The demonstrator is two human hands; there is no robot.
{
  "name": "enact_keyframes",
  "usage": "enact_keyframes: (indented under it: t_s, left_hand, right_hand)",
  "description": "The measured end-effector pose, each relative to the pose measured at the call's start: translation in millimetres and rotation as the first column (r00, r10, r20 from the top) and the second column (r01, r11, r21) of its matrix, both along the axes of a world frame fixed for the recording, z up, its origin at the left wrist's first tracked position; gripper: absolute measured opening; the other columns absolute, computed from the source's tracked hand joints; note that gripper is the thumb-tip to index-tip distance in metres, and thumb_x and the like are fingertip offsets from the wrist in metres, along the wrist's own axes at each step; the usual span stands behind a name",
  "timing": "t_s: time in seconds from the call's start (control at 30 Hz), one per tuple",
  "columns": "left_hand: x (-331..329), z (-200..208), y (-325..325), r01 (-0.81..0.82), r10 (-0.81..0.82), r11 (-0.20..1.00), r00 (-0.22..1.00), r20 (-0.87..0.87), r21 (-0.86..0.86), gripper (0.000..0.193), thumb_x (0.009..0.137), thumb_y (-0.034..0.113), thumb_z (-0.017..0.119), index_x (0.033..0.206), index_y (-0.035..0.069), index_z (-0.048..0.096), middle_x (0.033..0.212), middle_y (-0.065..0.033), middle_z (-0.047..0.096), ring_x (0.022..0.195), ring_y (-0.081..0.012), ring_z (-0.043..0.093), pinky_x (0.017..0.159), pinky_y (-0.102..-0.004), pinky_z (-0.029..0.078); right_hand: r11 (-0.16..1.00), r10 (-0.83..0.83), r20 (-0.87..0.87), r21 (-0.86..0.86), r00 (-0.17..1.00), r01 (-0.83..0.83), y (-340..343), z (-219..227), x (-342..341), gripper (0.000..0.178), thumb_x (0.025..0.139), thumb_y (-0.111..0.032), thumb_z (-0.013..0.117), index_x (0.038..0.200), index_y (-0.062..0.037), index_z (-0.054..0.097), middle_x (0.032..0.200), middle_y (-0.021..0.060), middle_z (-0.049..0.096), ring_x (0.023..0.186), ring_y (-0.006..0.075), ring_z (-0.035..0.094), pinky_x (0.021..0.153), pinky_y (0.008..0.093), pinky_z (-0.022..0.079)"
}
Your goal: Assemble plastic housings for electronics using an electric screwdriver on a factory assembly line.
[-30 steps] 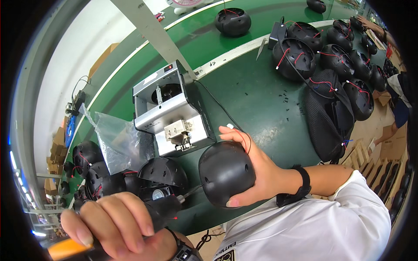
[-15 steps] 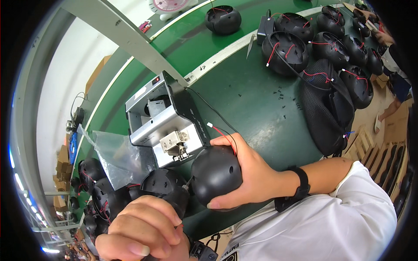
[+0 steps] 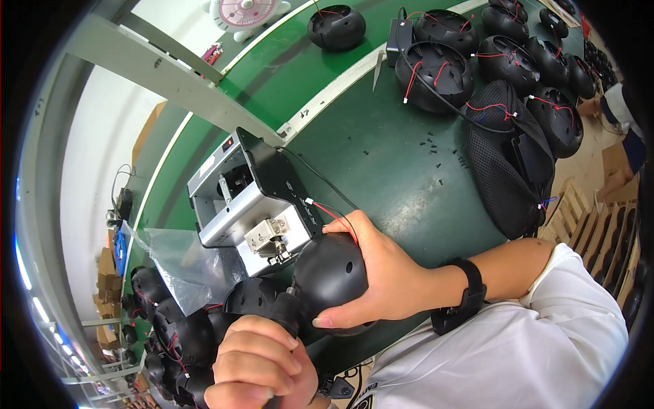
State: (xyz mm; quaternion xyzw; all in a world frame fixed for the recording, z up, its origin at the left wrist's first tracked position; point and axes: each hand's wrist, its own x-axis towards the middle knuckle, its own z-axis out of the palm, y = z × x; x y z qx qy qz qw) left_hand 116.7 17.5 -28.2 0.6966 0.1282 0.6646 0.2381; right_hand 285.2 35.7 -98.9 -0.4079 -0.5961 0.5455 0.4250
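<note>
Held in my right hand (image 3: 388, 273) is a round black plastic shell (image 3: 328, 271), its smooth side with a small hole toward me. The thumb presses low on it and the fingers wrap over the top. A red and black wire lead (image 3: 330, 210) with a white plug sticks out above it. My left hand (image 3: 262, 361) makes a fist around a black screwdriver (image 3: 287, 310). The driver's metal tip meets the shell's left side; whether it sits in a screw is hidden. Just beyond the shell stands a silver and black boxy machine (image 3: 255, 204), seemingly a screw feeder.
More black shells (image 3: 436, 78) with red wires crowd the far right, beside a black mesh bag (image 3: 507, 163). Loose screws (image 3: 429, 143) lie on the green table. A clear plastic bag (image 3: 187, 266) and several shells (image 3: 180, 334) are at the left. A metal post (image 3: 170, 75) rises behind the machine.
My left hand has moved right with the screwdriver, closer below the shell. The shell and my right hand appear slightly further left, and the whole view has shifted a little.
</note>
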Motion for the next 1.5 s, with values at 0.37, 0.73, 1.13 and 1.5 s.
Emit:
enact_keyframes:
  t_s: [0.37,0.73,1.13,1.5]
  left_hand:
    - [-27,56,39,0.096,-0.026,0.915,0.983,0.181,-0.391,0.084,0.078,0.084,0.054,0.110,0.006,0.056,0.069,0.0018,0.050,0.054,-0.0108,0.046,0.053,-0.0277,0.038]
    - [-22,25,73,-0.001,0.184,0.688,0.968,0.173,-0.725,0.094,0.080,0.091,0.036,0.107,0.004,0.057,0.061,-0.0002,0.048,0.051,-0.0138,0.045,0.051,-0.0292,0.040]
    - [5,76,7,0.270,-0.328,0.867,0.942,-0.072,-0.418,0.080,0.085,0.080,0.050,0.125,0.010,0.055,0.082,-0.0020,0.056,0.066,-0.0166,0.056,0.059,-0.0352,0.044]
    - [14,72,4,0.214,-0.256,0.888,0.965,-0.051,-0.407,0.066,0.090,0.071,0.052,0.111,0.009,0.056,0.075,-0.0029,0.055,0.061,-0.0166,0.056,0.055,-0.0341,0.049]
  right_hand:
    - [0.979,0.134,0.002,-0.155,0.991,-0.132,6,8,15,0.106,0.064,-0.063,0.085,0.129,0.0077,0.041,0.124,0.0253,0.051,0.115,0.0326,0.054,0.098,0.0392,0.046]
    - [0.964,0.259,0.017,-0.067,0.966,-0.258,11,3,22,0.109,0.062,-0.063,0.086,0.134,0.0048,0.041,0.127,0.0227,0.052,0.114,0.0329,0.055,0.098,0.0389,0.046]
    - [0.986,0.161,0.072,-0.062,0.984,-0.156,1,11,9,0.101,0.061,-0.057,0.088,0.130,0.0002,0.043,0.121,0.0194,0.051,0.115,0.0336,0.053,0.095,0.0398,0.046]
    - [0.994,0.101,0.174,0.014,0.979,-0.105,-9,17,0,0.099,0.059,-0.051,0.092,0.129,0.0002,0.044,0.120,0.0175,0.050,0.110,0.0313,0.052,0.094,0.0377,0.046]
